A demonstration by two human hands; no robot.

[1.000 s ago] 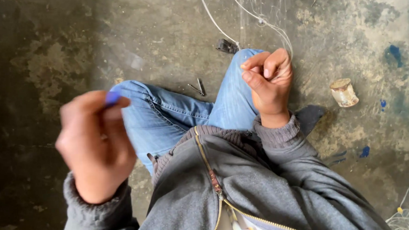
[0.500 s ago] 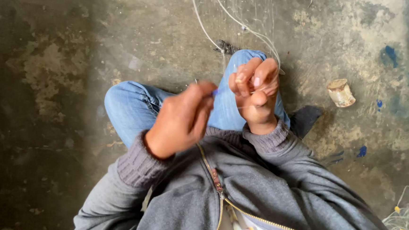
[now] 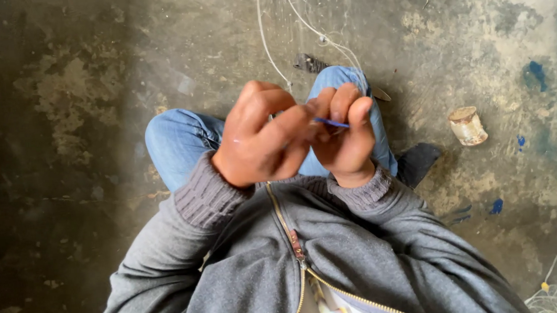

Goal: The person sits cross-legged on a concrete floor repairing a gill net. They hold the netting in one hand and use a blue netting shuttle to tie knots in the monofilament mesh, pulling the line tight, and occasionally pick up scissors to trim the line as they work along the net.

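Head view, blue needle pinched between left hand, right hand

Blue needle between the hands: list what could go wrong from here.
1. The blue needle is pinched only at the fingertips of the left hand and right hand; a slack grip could drop it onto the dark, mottled floor, where it may be hard to spot.
2. The thin white lines trail loose over the floor and knee and could tangle.

The hands meet above the knees, a spool on the floor to their right.
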